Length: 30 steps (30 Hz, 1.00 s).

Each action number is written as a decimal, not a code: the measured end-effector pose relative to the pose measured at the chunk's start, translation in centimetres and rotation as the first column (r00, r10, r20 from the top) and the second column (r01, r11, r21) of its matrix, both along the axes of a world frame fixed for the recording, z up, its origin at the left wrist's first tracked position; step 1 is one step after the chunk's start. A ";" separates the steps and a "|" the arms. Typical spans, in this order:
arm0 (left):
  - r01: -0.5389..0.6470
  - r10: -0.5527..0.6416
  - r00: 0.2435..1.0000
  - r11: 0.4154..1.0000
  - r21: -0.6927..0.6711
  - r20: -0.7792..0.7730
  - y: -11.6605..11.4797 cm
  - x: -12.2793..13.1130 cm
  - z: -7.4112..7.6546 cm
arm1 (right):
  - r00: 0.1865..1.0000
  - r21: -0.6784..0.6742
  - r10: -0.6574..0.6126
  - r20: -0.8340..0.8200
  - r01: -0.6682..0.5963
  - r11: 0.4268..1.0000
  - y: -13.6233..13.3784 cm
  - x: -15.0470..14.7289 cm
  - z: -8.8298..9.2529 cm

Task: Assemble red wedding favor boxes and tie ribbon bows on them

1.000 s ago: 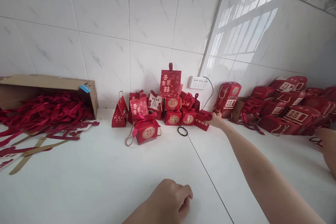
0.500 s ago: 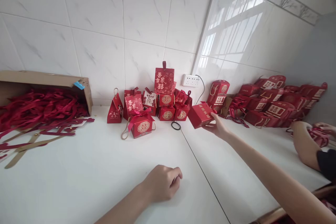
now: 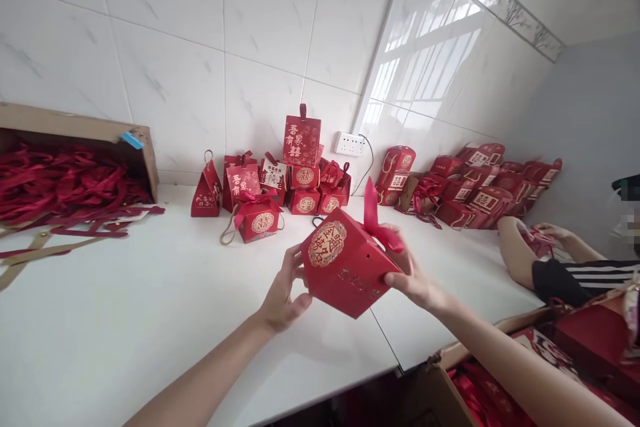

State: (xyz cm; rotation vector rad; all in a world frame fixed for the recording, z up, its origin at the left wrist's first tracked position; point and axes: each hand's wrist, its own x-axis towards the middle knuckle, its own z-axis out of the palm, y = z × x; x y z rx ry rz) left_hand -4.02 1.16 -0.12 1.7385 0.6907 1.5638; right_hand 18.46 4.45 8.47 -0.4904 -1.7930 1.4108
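A red gift box (image 3: 345, 273) with a round gold emblem and gold lettering is tilted in the air above the white table. My right hand (image 3: 413, 273) grips it at the right, near the red ribbon (image 3: 380, 227) on top, thumb on the lettered face. At the box's left side is my left hand (image 3: 285, 293), its fingers curled against the edge, partly hidden, and its thumb by the lower corner. Behind the box stands a small red box with a bow and rope handle (image 3: 259, 221).
Several red boxes (image 3: 303, 140) are stacked along the tiled wall, with a larger pile (image 3: 475, 187) at right. A carton of red ribbons (image 3: 150, 160) lies at left. Another person's arm (image 3: 515, 247) works at right. An open carton (image 3: 440, 367) stands below the table's front edge.
The gift box has come from the back toward me in my right hand and turned, showing its emblem. My left hand has risen from the table to the box. The view has shifted right and down.
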 end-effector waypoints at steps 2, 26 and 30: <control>0.000 -0.001 1.000 0.998 0.060 0.019 -0.3 0.5 0.2 | 0.999 0.137 -0.022 0.026 0.018 0.990 -0.6 -0.2 0.4; -0.174 0.226 0.897 0.971 0.164 -0.381 0.1 0.2 -0.1 | 0.943 0.948 -0.321 0.088 0.020 0.317 0.7 2.6 -0.4; -0.170 0.127 0.725 0.986 0.003 -0.677 -0.4 1.1 -0.6 | 0.712 0.876 -0.670 0.210 0.167 0.452 5.3 4.0 -2.4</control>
